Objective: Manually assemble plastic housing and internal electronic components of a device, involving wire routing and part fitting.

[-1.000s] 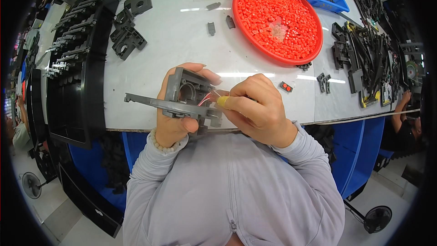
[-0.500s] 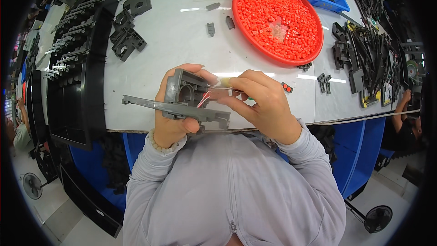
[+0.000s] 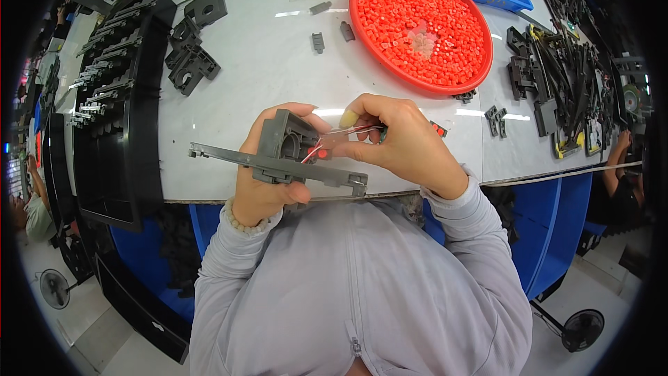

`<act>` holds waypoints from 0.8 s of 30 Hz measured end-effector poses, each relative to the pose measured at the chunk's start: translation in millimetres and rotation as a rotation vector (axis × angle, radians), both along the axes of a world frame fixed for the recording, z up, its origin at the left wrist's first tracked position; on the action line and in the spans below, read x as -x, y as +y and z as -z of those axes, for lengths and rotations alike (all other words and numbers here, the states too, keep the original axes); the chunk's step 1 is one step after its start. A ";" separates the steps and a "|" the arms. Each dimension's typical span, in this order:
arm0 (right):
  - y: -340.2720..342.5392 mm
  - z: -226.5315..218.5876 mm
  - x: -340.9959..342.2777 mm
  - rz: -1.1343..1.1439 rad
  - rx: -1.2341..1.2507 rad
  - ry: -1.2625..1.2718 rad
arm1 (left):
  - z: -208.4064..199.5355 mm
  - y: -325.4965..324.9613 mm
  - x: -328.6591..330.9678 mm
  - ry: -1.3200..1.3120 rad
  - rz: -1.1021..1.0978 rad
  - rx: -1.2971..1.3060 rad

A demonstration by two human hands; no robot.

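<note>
My left hand (image 3: 254, 188) is wrapped round a dark grey plastic housing (image 3: 271, 138) with a round opening and a long, thin arm (image 3: 240, 157) that juts out to the left. Thin red and white wires (image 3: 312, 152) come out beside the opening, next to a small bright red piece (image 3: 322, 154). At the housing's right side my right hand (image 3: 410, 143) pinches the wires between thumb and forefinger. A dark strand passes under its curled fingers, whose far ends are hidden. Just beyond that hand, a small part with red dots (image 3: 438, 129) shows.
A round red tray (image 3: 358, 35) full of small red pieces stands ahead, with a blue bin (image 3: 515, 1) behind it. Loose grey parts (image 3: 191, 69) lie at left beside a black rack (image 3: 149, 97). Dark parts (image 3: 546, 90) are piled at right.
My right hand has shifted slightly, and its wrist is turned, so more of the wires shows between its fingers. A red piece by the housing's opening has come into sight.
</note>
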State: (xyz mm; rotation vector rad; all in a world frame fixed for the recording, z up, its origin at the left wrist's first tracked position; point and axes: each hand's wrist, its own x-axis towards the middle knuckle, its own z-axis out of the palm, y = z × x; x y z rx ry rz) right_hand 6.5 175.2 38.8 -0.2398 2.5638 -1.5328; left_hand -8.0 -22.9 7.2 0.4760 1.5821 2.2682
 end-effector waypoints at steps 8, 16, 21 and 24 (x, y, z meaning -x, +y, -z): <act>5.0 7.7 6.5 -0.138 0.048 -0.164 | 0.2 -6.1 2.3 -0.021 0.076 0.022; -3.2 13.4 0.2 -0.060 0.111 -0.092 | 4.4 -8.9 4.3 0.003 0.094 0.022; -6.1 24.3 -1.8 -0.069 -0.050 0.596 | 5.7 -7.8 5.1 0.023 0.019 -0.001; -3.6 27.6 -0.8 -0.071 -0.106 0.766 | 5.4 -7.2 5.4 0.022 0.009 -0.019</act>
